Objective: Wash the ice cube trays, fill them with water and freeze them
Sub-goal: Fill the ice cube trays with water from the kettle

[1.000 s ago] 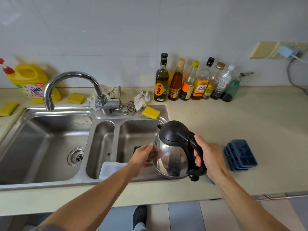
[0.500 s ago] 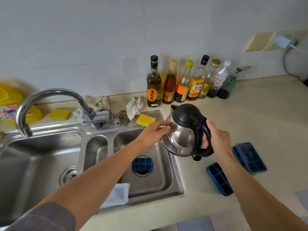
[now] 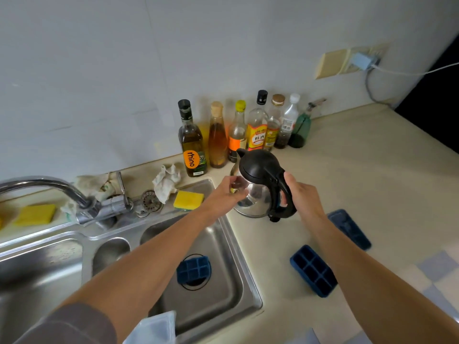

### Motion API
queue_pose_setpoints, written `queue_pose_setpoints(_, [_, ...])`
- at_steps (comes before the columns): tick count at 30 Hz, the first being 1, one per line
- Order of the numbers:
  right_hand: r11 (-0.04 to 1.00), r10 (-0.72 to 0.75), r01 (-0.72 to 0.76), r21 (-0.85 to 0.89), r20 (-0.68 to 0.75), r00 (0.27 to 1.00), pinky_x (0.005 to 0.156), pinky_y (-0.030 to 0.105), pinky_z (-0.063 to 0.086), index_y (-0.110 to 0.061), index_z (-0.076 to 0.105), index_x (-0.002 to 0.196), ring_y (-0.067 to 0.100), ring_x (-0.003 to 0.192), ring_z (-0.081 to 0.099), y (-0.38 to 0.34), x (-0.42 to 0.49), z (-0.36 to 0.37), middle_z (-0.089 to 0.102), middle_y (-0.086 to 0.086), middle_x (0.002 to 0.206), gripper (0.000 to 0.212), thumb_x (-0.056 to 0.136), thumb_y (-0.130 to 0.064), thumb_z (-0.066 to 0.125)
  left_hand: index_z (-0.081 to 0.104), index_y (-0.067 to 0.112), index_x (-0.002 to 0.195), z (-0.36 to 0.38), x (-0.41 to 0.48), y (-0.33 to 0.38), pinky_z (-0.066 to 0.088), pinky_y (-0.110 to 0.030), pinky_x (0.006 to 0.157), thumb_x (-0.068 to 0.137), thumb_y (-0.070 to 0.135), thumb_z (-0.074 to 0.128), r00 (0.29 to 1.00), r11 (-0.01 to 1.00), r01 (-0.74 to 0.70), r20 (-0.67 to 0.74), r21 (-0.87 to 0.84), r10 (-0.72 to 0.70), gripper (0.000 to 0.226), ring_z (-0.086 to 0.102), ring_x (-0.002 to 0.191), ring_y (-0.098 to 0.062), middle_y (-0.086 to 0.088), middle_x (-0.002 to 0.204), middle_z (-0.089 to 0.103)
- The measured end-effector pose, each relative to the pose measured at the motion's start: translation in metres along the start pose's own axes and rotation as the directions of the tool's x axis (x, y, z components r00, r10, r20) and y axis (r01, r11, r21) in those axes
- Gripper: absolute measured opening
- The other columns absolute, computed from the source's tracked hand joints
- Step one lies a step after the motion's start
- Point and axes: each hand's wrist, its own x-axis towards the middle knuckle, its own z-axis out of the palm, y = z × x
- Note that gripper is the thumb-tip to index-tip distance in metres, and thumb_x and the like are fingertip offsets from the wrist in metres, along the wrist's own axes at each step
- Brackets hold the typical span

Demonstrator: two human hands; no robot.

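I hold a steel kettle (image 3: 258,192) with a black lid, low over the counter just right of the sink. My right hand (image 3: 304,194) grips its black handle, and my left hand (image 3: 227,193) presses against its steel side. One dark blue ice cube tray (image 3: 313,270) lies on the counter below the kettle. More blue trays (image 3: 350,229) lie further right, partly hidden by my right forearm. A smaller blue tray (image 3: 193,269) sits over the drain of the right sink basin (image 3: 223,289).
Several bottles (image 3: 238,135) line the wall behind the kettle. A yellow sponge (image 3: 188,200), a rag (image 3: 166,181) and a strainer (image 3: 150,201) lie at the sink's back rim. The tap (image 3: 49,187) arches left. A clear lid (image 3: 155,327) leans at the sink's front edge.
Both hands have carried the kettle from over the right basin up and to the right, to the counter near the bottles. The view has swung right, uncovering the trays.
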Motion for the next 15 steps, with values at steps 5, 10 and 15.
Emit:
queue_pose_setpoints(5, [0.948,-0.287,0.250,-0.196,-0.192,0.938,0.059,0.020,0.040,-0.016,0.060,0.082,0.012,0.071,0.057,-0.005,-0.012,-0.002,0.061,-0.003,0.078,0.027,0.098,-0.037,0.061,0.053,0.020,0.137,-0.001,-0.004,-0.003,0.048,-0.044,0.105,0.099,0.029,0.061,0.986,0.998,0.022,-0.163,-0.066,-0.032,0.040,0.058,0.117,-0.015,0.004,0.132,0.060])
queue_pose_setpoints(10, [0.798,-0.600,0.552,-0.240,-0.229,0.767,0.070,0.013,0.037,-0.015,0.063,0.089,0.014,0.087,0.053,-0.005,-0.044,0.004,0.059,0.000,0.088,0.012,0.098,-0.023,0.063,0.063,0.011,0.122,-0.010,-0.043,-0.031,0.053,-0.046,0.090,0.101,0.022,0.059,0.952,0.989,0.062,-0.290,-0.137,-0.100,0.024,0.063,0.098,-0.022,-0.008,0.118,0.064])
queue_pose_setpoints(15, [0.808,-0.564,0.586,-0.063,0.208,0.799,0.063,0.012,0.043,-0.020,0.063,0.079,0.002,0.071,0.060,-0.006,-0.086,0.031,0.064,-0.002,0.074,0.017,0.096,-0.018,0.063,0.068,0.011,0.102,-0.029,-0.116,-0.077,0.055,-0.048,0.088,0.102,0.024,0.054,0.882,0.975,0.218,-0.435,0.028,-0.185,0.019,0.067,0.090,-0.025,-0.014,0.097,0.070])
